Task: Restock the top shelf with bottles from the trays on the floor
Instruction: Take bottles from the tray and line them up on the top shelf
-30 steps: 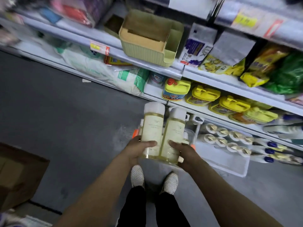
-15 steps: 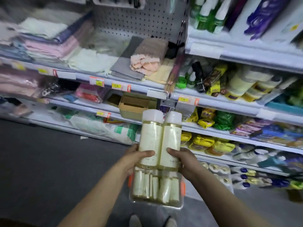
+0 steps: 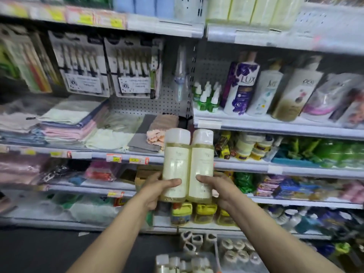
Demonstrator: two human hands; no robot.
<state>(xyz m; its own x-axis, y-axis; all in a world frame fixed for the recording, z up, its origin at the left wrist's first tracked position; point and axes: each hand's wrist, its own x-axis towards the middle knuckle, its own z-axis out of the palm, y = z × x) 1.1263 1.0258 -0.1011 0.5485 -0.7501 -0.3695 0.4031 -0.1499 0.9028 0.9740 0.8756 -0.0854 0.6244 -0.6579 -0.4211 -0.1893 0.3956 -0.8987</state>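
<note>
We've got both arms stretched forward and up, forearms bare. Our left hand (image 3: 157,189) and right hand (image 3: 218,189) sit level, thumbs pointing inward toward each other, fingers curled in a grip.

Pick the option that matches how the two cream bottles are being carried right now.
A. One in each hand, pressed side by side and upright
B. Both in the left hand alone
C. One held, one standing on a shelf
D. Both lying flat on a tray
A: the left hand grips the left bottle and the right hand grips the right bottle, caps up and sides touching.
</note>
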